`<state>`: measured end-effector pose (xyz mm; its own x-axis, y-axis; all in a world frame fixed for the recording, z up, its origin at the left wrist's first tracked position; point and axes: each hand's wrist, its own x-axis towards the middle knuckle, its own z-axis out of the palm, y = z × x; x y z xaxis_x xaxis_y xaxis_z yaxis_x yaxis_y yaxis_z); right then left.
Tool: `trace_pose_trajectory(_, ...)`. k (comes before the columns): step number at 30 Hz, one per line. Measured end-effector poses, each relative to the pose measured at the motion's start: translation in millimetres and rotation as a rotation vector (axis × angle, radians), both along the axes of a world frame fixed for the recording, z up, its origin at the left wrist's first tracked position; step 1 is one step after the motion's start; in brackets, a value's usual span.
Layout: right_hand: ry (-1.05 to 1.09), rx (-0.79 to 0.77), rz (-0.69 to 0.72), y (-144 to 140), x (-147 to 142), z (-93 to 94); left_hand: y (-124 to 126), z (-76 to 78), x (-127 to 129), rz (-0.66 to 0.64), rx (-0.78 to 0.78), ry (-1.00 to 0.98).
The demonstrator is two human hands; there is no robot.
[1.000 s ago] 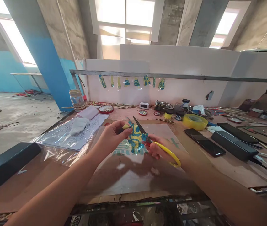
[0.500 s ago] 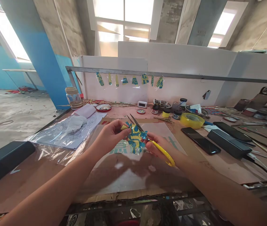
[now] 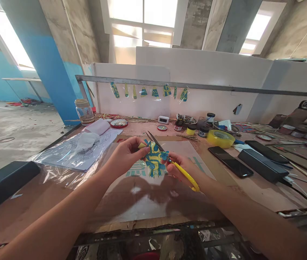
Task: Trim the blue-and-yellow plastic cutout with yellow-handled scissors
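Blue-and-yellow film cutout: my left hand is pinching it taut, so my right hand, gripping yellow scissors, is cutting cleanly.

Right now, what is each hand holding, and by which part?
The left hand pinches the blue-and-yellow painted piece at its upper left edge. The right hand holds the scissors by the yellow handle loops.
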<state>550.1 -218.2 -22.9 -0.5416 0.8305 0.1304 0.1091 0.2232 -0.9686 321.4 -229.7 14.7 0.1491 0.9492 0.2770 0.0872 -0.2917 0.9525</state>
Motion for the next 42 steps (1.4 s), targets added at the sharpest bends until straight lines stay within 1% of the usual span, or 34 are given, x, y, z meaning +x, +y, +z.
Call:
trace_pose_trajectory(4, -0.022, 0.005, -0.021, 4, 1, -7.2, 1, 0.0, 0, -0.004, -0.007, -0.007)
trace_pose_trajectory(8, 0.007, -0.007, -0.048, 6, -2, -11.4, 1, 0.2, -2, -0.012, 0.003, 0.003)
trace_pose_trajectory(10, 0.021, -0.025, -0.088, 5, -4, -7.4, 0, 1.4, -2, -0.011, 0.007, 0.008)
trace_pose_trajectory(14, 0.029, -0.071, -0.184, -1, -2, 11.6, -3, 4.1, 2, -0.012, -0.04, 0.028)
trace_pose_trajectory(16, 0.048, -0.009, -0.208, -4, -1, 19.7, -3, 1.9, 4, -0.015, -0.058, 0.03)
trace_pose_trajectory(18, 0.047, 0.101, -0.213, -6, -1, 22.7, -1, -4.3, 6, -0.031, -0.05, 0.03)
trace_pose_trajectory(20, 0.024, 0.191, -0.208, -5, -3, 20.6, 1, -13.1, 7, -0.075, -0.037, 0.044)
trace_pose_trajectory(23, -0.002, 0.265, -0.213, -2, -4, 13.7, 3, -23.5, 7, -0.133, -0.023, 0.134)
trace_pose_trajectory(25, -0.052, 0.324, -0.226, 1, -2, 11.4, 2, -24.0, 5, -0.096, 0.044, 0.245)
trace_pose_trajectory(26, -0.094, 0.368, -0.243, 2, 0, 11.5, 1, -21.9, 4, -0.042, 0.109, 0.301)
trace_pose_trajectory(29, -0.291, 0.557, -0.315, 5, 8, 14.8, -3, -9.3, -3, 0.168, 0.365, 0.45)
trace_pose_trajectory(31, -0.429, 0.699, -0.349, 7, 13, 16.6, -6, 0.5, -7, 0.272, 0.539, 0.543)
trace_pose_trajectory(34, -0.545, 0.872, -0.36, 9, 17, 16.5, -8, 9.8, -11, 0.335, 0.741, 0.677)
trace_pose_trajectory(37, -0.618, 0.993, -0.334, 10, 19, 15.3, -8, 10.5, -11, 0.341, 0.81, 0.723)
trace_pose_trajectory(42, -0.737, 1.067, -0.285, 11, 19, 13.1, -8, 5.5, -6, 0.31, 0.763, 0.727)
